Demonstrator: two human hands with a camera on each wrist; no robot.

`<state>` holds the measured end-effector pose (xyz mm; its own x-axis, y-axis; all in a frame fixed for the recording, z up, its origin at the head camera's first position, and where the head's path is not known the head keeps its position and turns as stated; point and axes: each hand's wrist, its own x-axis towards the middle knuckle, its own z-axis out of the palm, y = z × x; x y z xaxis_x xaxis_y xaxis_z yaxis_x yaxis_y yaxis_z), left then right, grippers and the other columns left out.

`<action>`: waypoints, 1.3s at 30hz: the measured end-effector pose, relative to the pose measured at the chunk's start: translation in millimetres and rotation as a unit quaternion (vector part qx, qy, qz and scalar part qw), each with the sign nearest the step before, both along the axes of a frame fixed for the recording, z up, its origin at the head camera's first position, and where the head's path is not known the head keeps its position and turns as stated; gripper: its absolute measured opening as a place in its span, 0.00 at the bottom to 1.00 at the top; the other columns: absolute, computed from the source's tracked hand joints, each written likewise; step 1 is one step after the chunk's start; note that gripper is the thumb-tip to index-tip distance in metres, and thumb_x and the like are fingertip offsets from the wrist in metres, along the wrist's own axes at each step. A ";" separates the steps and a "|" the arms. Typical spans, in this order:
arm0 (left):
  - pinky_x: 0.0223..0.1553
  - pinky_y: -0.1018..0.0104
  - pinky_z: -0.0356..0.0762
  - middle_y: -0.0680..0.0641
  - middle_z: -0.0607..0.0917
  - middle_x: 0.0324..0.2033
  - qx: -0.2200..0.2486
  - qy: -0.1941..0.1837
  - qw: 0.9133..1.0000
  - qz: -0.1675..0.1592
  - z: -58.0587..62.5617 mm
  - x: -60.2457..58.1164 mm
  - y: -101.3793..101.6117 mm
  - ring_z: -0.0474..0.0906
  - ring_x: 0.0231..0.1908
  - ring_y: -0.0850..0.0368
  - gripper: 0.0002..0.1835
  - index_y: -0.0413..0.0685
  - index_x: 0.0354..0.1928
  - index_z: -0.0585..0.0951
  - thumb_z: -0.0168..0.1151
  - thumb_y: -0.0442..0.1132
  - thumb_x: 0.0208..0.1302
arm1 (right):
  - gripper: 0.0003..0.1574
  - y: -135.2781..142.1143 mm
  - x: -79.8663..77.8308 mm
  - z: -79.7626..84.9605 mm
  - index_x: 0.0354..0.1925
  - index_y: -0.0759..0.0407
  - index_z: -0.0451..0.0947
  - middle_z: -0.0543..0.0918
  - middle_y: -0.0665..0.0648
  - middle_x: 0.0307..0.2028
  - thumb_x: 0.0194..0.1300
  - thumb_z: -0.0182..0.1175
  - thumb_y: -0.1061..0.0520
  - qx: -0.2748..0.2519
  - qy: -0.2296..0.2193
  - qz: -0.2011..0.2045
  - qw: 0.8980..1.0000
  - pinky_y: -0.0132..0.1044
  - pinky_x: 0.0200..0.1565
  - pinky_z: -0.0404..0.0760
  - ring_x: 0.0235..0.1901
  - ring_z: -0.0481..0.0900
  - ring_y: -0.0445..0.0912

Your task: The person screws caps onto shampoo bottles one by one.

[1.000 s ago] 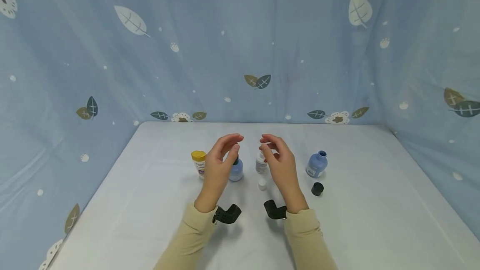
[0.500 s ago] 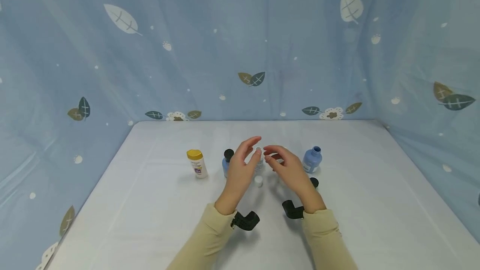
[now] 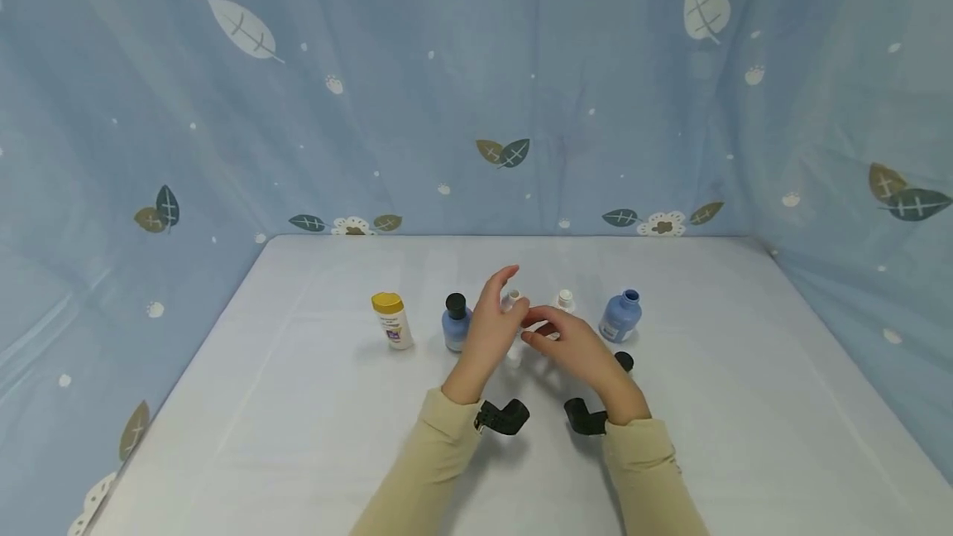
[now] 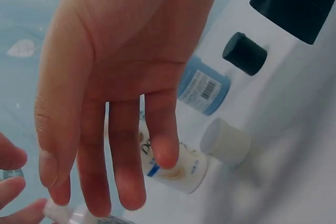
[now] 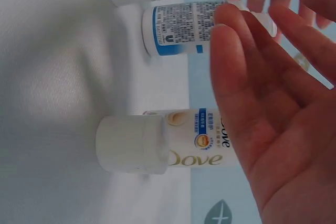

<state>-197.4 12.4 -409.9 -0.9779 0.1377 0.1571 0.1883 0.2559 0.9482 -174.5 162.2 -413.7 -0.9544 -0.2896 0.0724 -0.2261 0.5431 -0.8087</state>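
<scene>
Near the middle of the table, my left hand (image 3: 487, 342) and right hand (image 3: 573, 347) are raised with fingertips close together. Left fingers (image 4: 128, 156) extend loosely; right fingers (image 5: 231, 61) bend slightly. Neither hand shows anything in its grasp. Behind the left hand stands a small white bottle (image 3: 512, 296) with an uncapped-looking neck, partly covered. A second white bottle (image 3: 565, 299) shows behind the right hand. In the right wrist view, a Dove bottle (image 5: 197, 153) and a blue-and-white bottle (image 5: 181, 30) lie beyond the right fingers. A loose white cap (image 4: 226, 141) sits before the Dove bottle.
Left of the hands are a yellow-capped white bottle (image 3: 392, 323) and a blue bottle (image 3: 456, 329) with its black cap on. To the right stands an uncapped blue bottle (image 3: 620, 319), with a loose black cap (image 3: 624, 361) nearer me. Patterned blue cloth (image 3: 417, 89) surrounds the white table.
The left hand has moved right, uncovering the yellow-capped bottle and black-capped blue bottle. The right hand shifted right and lower. Their fingertips are now closer together, and the second white bottle shows.
</scene>
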 end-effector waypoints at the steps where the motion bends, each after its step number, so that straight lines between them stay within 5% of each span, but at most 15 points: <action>1: 0.51 0.54 0.63 0.56 0.61 0.62 0.002 -0.002 1.000 0.005 -3.0 -1.0 0.1 0.56 0.61 0.58 0.26 0.68 0.62 0.62 0.51 0.44 0.60 | 0.19 -0.8 -0.2 -1.0 0.50 0.42 0.73 0.76 0.44 0.47 0.59 0.57 0.44 0.002 -0.003 0.008 1.000 0.42 0.42 0.72 0.41 0.75 0.41; 9: 0.53 0.53 0.63 0.49 0.66 0.59 -0.022 -0.006 1.000 0.017 -26.5 -6.6 6.9 0.63 0.57 0.55 0.27 0.58 0.62 0.64 0.53 0.46 0.60 | 0.16 -3.9 -1.7 -4.0 0.47 0.49 0.73 0.77 0.50 0.43 0.59 0.57 0.53 0.037 -0.048 0.055 0.997 0.37 0.33 0.74 0.34 0.77 0.42; 19: 0.46 0.61 0.68 0.53 0.76 0.46 0.047 -0.040 0.998 0.003 -44.7 -11.2 5.7 0.72 0.43 0.59 0.19 0.60 0.56 0.71 0.55 0.44 0.61 | 0.15 -13.2 -2.3 -15.3 0.43 0.54 0.74 0.78 0.53 0.37 0.54 0.62 0.57 0.042 -0.057 0.072 0.995 0.37 0.26 0.73 0.25 0.75 0.42; 24: 0.43 0.63 0.68 0.52 0.78 0.38 0.059 -0.034 0.998 0.001 -49.4 -11.0 2.1 0.72 0.37 0.60 0.18 0.60 0.53 0.72 0.57 0.46 0.60 | 0.14 -20.0 -1.7 -19.7 0.39 0.59 0.73 0.76 0.54 0.34 0.51 0.63 0.61 0.064 -0.049 0.090 0.993 0.36 0.23 0.72 0.21 0.72 0.42; 32: 0.46 0.62 0.67 0.55 0.79 0.42 0.065 -0.026 0.997 0.009 -52.6 -12.0 0.8 0.72 0.40 0.61 0.15 0.62 0.49 0.75 0.56 0.52 0.60 | 0.16 -24.5 -5.7 -21.7 0.40 0.59 0.76 0.78 0.50 0.34 0.49 0.61 0.65 0.111 -0.019 0.060 0.992 0.36 0.32 0.72 0.28 0.71 0.42; 39: 0.45 0.64 0.68 0.58 0.78 0.41 0.050 -0.021 0.999 -0.006 -52.3 -15.4 -0.8 0.72 0.40 0.63 0.14 0.66 0.48 0.75 0.56 0.53 0.59 | 0.14 -23.9 -7.1 -19.4 0.40 0.59 0.76 0.78 0.50 0.29 0.51 0.61 0.63 0.104 -0.037 0.057 0.992 0.35 0.27 0.73 0.23 0.72 0.41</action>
<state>-212.9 11.6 -462.2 -0.9822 0.1352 0.1303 0.1511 0.1572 0.9759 -181.5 138.3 -433.1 -0.9153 -0.3969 -0.0686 -0.2397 0.6737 -0.6990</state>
